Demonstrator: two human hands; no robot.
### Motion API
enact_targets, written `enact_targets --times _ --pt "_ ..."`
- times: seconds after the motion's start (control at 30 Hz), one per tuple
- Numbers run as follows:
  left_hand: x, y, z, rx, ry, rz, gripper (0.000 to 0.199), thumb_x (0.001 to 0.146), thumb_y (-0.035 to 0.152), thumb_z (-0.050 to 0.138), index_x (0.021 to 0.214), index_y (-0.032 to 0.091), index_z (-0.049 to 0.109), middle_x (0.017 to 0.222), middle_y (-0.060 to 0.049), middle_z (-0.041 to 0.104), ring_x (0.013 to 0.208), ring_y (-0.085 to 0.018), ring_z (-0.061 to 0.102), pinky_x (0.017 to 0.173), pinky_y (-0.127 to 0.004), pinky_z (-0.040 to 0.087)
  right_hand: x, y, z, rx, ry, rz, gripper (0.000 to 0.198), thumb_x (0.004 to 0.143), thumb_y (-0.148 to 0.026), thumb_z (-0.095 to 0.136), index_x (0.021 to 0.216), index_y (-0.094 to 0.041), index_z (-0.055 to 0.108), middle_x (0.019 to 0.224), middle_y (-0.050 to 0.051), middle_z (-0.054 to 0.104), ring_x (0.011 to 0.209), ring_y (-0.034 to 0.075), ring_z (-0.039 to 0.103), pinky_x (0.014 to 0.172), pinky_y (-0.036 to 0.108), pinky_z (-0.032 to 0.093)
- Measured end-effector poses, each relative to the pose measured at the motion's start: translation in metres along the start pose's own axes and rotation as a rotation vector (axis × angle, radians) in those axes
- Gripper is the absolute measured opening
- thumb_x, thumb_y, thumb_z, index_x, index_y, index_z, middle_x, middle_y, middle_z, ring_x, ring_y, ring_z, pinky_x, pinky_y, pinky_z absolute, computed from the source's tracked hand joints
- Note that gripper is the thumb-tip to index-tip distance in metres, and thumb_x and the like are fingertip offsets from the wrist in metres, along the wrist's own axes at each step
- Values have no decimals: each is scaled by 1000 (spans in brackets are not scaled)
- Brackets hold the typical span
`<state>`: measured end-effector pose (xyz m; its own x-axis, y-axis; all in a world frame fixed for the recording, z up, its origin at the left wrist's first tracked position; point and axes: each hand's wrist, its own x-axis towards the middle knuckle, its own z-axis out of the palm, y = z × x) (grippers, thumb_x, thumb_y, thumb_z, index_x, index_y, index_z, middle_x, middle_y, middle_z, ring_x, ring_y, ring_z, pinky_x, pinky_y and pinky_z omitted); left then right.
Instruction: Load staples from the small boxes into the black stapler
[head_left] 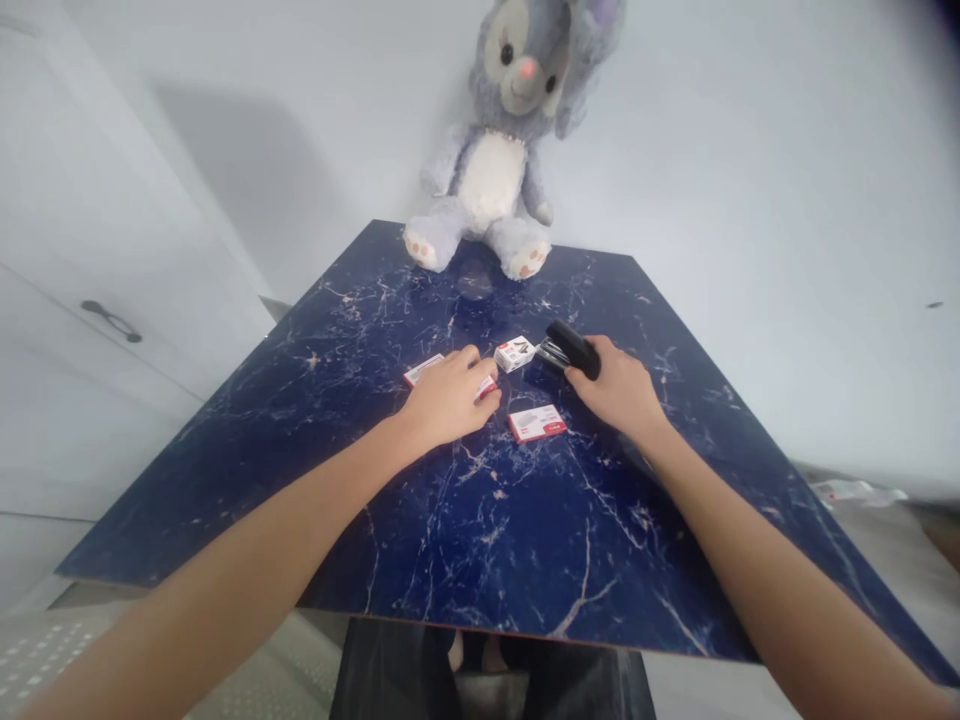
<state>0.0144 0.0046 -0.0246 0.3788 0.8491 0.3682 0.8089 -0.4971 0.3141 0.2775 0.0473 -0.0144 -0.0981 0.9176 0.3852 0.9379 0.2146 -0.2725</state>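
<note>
My right hand [619, 385] grips a black stapler [574, 350] at its rear end, thumb on the near side. The stapler's front points to the left, with its metal part showing. My left hand [450, 395] lies over a flat red-and-white box [421, 370], fingers curled around it; red and white also show by the fingertips, and the hand hides the middle, so I cannot tell if it is one box or two. Between the hands stands a small white box [515, 353], close to the stapler's front. Nearer to me lies another flat red-and-white box [537, 423].
The table [480, 540] has a dark blue marbled top. At its far edge a large grey-and-white plush toy [491, 180] sits against the wall. A white cabinet with a dark handle [111, 320] stands on the left. Some white things [859, 492] lie beyond the right edge.
</note>
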Motion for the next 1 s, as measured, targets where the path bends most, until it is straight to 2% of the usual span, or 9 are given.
enact_targets --times 0.13,0.27,0.33,0.4,0.53,0.63,0.7,0.83,1.0 --pt "1 -1 -10 -88 -38 103 32 89 30 57 119 21 63 124 -11 58 113 -28 56 100 -44 45 -5 -7 -6 -11 -52 -1 42 82 -41 61 117 -18 59 98 11 68 86 31 64 76 41 50" --pt "1 -15 -42 -166 -278 208 67 75 24 69 140 29 51 144 -8 52 127 -31 49 106 -46 42 -20 -27 -27 27 139 -75 37 87 -45 57 112 -18 58 110 15 64 95 32 62 83 42 48" --pt "0 -20 -55 -170 -387 246 77 68 22 74 141 34 51 148 -5 49 130 -32 48 106 -47 42 -30 -38 -35 74 76 -73 33 90 -51 54 99 -21 60 95 11 66 82 29 63 77 40 47" --pt "-1 -20 -61 -177 -437 258 73 68 22 76 136 36 56 146 -4 52 127 -31 52 104 -46 43 -42 -48 -36 100 -92 -64 41 89 -63 52 87 -22 59 77 8 63 71 27 63 71 38 45" --pt "0 -6 -54 -205 -421 168 54 74 35 77 127 31 64 133 -7 60 105 -25 64 88 -37 51 -59 -61 -25 64 -237 -130 51 76 -70 65 90 -21 58 85 11 64 78 30 65 72 38 46" --pt "1 4 -44 -217 -382 108 60 73 46 78 128 28 63 128 -8 58 101 -24 64 86 -36 52 -59 -59 -20 67 -252 -214 43 77 -51 70 102 -19 57 99 13 64 88 29 64 76 36 47" --pt "1 6 -41 -239 -384 103 63 75 43 77 133 28 60 138 -9 51 104 -24 62 88 -36 51 -55 -54 -20 116 -253 -243 38 78 -37 68 107 -18 55 102 12 64 93 28 63 80 34 46" --pt "2 3 -42 -285 -417 72 50 79 33 71 129 28 62 146 -8 46 83 -15 61 77 -31 52 -48 -44 -21 228 -242 -272 33 79 -29 67 107 -17 55 100 10 64 92 24 61 82 33 46" --pt "1 12 -32 -339 -337 -1 51 75 42 77 121 25 63 121 -7 62 78 -15 60 71 -31 50 -50 -48 -17 383 -97 -335 30 83 -28 67 109 -19 56 109 10 64 100 25 59 91 36 46"
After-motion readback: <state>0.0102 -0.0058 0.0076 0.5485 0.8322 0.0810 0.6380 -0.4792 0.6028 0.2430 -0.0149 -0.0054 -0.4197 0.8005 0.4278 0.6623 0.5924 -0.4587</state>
